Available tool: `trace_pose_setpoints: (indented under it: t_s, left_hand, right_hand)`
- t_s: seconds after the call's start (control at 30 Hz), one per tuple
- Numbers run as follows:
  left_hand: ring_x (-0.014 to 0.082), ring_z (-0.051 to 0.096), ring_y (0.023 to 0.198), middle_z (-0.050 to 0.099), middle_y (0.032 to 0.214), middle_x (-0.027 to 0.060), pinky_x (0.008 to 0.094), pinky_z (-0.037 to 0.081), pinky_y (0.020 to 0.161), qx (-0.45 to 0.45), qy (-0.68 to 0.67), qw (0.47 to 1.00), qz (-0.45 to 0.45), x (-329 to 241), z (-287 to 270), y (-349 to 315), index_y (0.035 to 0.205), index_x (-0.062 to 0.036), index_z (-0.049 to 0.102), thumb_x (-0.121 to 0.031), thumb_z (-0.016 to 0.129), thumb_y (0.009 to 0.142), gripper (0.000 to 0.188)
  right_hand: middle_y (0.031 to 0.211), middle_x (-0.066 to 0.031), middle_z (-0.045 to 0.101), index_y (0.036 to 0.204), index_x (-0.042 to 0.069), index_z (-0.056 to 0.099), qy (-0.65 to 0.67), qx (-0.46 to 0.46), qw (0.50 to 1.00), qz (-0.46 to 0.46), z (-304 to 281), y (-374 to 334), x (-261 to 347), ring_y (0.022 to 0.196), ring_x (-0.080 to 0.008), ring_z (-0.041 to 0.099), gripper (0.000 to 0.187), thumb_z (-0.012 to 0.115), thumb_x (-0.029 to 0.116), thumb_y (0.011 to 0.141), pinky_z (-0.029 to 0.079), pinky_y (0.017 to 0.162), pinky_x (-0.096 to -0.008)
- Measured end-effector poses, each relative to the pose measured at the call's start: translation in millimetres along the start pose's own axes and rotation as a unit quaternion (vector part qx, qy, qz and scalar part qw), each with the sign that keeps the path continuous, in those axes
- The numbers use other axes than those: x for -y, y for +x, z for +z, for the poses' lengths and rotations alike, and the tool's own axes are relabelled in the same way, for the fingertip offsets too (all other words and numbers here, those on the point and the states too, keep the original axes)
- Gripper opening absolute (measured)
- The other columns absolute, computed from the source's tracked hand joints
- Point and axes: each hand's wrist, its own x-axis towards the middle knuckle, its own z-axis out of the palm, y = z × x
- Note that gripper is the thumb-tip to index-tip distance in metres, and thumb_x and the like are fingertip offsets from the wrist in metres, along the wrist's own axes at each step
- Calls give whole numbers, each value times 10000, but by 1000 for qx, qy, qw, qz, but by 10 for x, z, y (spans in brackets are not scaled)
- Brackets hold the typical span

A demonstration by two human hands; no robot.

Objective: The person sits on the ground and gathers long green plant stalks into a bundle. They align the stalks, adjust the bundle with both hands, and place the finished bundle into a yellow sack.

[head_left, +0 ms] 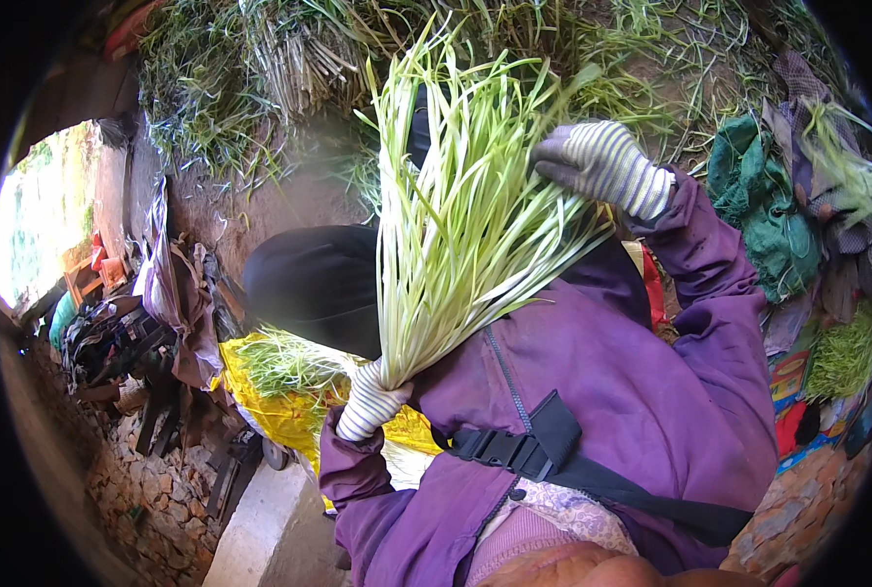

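Observation:
A large bunch of long, pale green leafy shoots [456,225], white toward the base and like garlic chives, fans upward across my lap. My left hand [372,399], in a striped white glove, is closed around the narrow white base. The leaf tips spread away from me. At the right edge of the leaves is my right hand [602,168], in a striped glove with grey fingers. Its fingers are curled together against the leaves; what they pinch, if anything, is hidden. More cut green shoots [294,362] lie beside my left hand on a yellow sheet [245,391].
Heaped greens and straw [299,68] cover the ground ahead. On the right are a green cloth sack [764,205] and another pile of shoots [847,352]. Cloths and scraps [172,303] stand at the left, near a concrete block [265,519].

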Motion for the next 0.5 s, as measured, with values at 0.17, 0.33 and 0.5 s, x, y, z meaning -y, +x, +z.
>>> trace_pose_setpoints:
  t_s: [0.17, 0.33, 0.5]
  left_hand:
    - [128, 645, 988, 721, 1064, 51, 296, 509, 896, 9, -19, 1000, -1, 5, -9, 10, 1170, -23, 656, 43, 649, 774, 402]
    - [127, 637, 1007, 716, 1079, 46, 297, 501, 912, 18, -41, 998, -54, -99, -26, -1, 1184, -26, 653, 51, 640, 782, 409]
    - [126, 632, 1020, 710, 1099, 46, 301, 497, 922, 29, -73, 995, -54, -140, -28, -5, 1198, -26, 651, 54, 634, 798, 409]
  right_hand:
    - [839, -121, 670, 1086, 125, 692, 10, 15, 1000, 2, 56, -57, -40, 766, -330, 667, 262, 639, 300, 898, 537, 656, -418]
    - [802, -117, 635, 1025, 117, 659, -35, 76, 996, -3, 110, 31, -16, 722, -343, 646, 235, 664, 279, 855, 527, 622, -450]
    - [861, -104, 610, 924, 77, 650, -112, -24, 985, -126, 34, 21, 22, 807, -321, 624, 231, 686, 246, 771, 524, 633, -443]
